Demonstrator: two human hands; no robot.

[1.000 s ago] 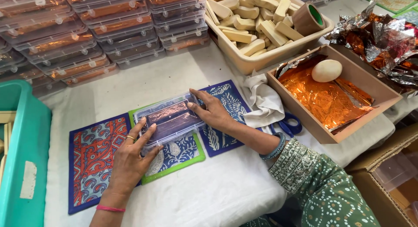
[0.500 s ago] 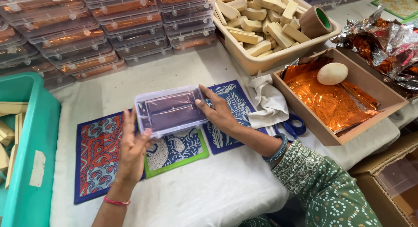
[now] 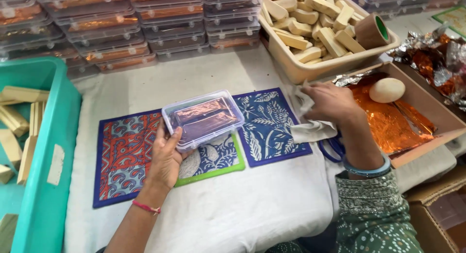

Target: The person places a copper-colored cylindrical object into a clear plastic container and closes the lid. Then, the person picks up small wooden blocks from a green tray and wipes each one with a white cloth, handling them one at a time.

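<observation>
We have the clear plastic box [image 3: 204, 118] in our left hand [image 3: 165, 160], lifted just above the patterned mats [image 3: 124, 153] on the white-covered counter [image 3: 233, 209]. Our left fingers [image 3: 175, 136] grasp its near left edge, thumb on the lid, and the lid looks seated over something wrapped in coppery foil inside. Our right hand [image 3: 330, 103] is off the box and rests on the white cloth [image 3: 310, 129] at the right edge of the blue mat; those fingers curl around the cloth, gripping it loosely.

We judge this to be the finishing step for one packed box: contents in, lid on, cloth picked up for wiping. The next move calls for bringing cloth and box together, so the left hand needs a firmer hold at the box's end to keep the lid from popping under pressure.

Beyond the mats stand stacks of filled boxes [image 3: 111, 25] like this one. A beige tub [image 3: 310, 68] holds pale bars, a cardboard tray [image 3: 437, 122] holds orange foil [image 3: 388, 122] and an egg-shaped piece [image 3: 387, 90], and a teal bin [image 3: 48, 151] sits at left.
</observation>
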